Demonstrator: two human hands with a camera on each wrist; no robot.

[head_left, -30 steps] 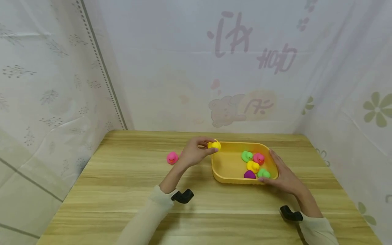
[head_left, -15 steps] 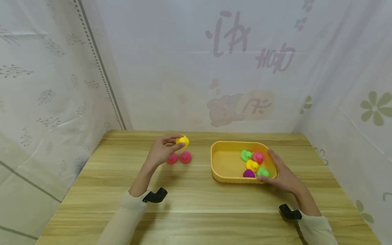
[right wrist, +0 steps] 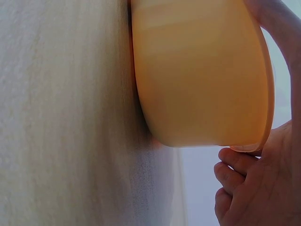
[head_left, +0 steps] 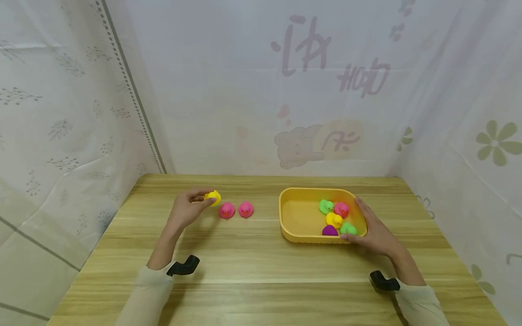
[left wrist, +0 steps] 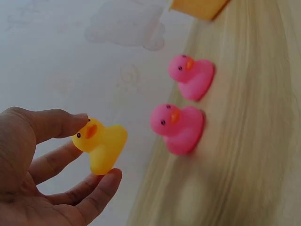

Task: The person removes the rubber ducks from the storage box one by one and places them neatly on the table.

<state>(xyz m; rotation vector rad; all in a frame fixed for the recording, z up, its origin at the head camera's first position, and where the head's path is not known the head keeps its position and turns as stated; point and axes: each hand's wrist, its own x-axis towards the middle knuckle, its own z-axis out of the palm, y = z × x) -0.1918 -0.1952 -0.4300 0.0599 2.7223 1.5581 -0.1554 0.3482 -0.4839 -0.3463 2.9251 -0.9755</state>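
My left hand (head_left: 188, 209) pinches a yellow rubber duck (left wrist: 104, 145) between thumb and fingers, to the left of two pink rubber ducks. The nearer pink duck (head_left: 227, 210) and the other pink duck (head_left: 246, 209) stand side by side on the table. At the right, my right hand (head_left: 377, 233) grips the right end of a yellow plastic bin (head_left: 285, 231), thumb over the front rim and fingers along the side. Inside the bin sit a pink duck (head_left: 341, 209), a yellow duck (head_left: 334, 220), two green ducks (head_left: 326, 206) and a purple piece (head_left: 330, 231) partly hidden by the front wall.
The wooden table (head_left: 261, 271) reaches back to a printed cloth curtain (head_left: 220, 90), which also hangs along both sides. A black curved piece (head_left: 184, 266) is worn at the left wrist, and a similar black piece (head_left: 384, 281) at the right.
My left hand has carried the yellow duck leftward from the bin's left rim, past the pink ducks, and lower toward the table. The right hand has stayed on the bin.
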